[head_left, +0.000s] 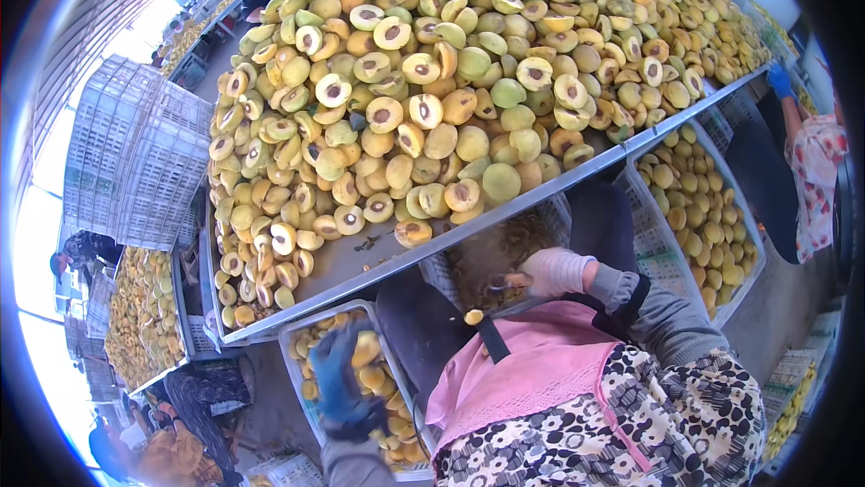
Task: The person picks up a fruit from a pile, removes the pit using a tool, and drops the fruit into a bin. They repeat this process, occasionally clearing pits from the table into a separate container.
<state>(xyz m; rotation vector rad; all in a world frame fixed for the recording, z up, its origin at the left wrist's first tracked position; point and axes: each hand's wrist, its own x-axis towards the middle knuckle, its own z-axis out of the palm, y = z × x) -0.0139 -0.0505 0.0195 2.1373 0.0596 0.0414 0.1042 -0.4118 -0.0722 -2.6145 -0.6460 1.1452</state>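
My left hand (342, 383), in a blue glove blurred by motion, is over a crate (290, 343) of yellow fruit halves (368, 349) at the table's near edge. Its fingers are too smeared to read. In a whitish glove, my right hand (551, 271) is closed around a small hand tool (514, 280) with a tan handle; its metal end is hard to make out. Beneath it, between my legs, stands a crate of brown scraps (487, 257). Beyond the table's metal rim (432, 248) rises a large heap of cut peach-like fruit (432, 109), many halves with stones.
At right stands another crate of fruit halves (698, 208), near a co-worker's blue-gloved hand (779, 81). Stacked white crates (135, 154) tower at left. Behind them is a second fruit-covered table (144, 316), with people beside it. A small yellow piece (473, 317) lies by my apron.
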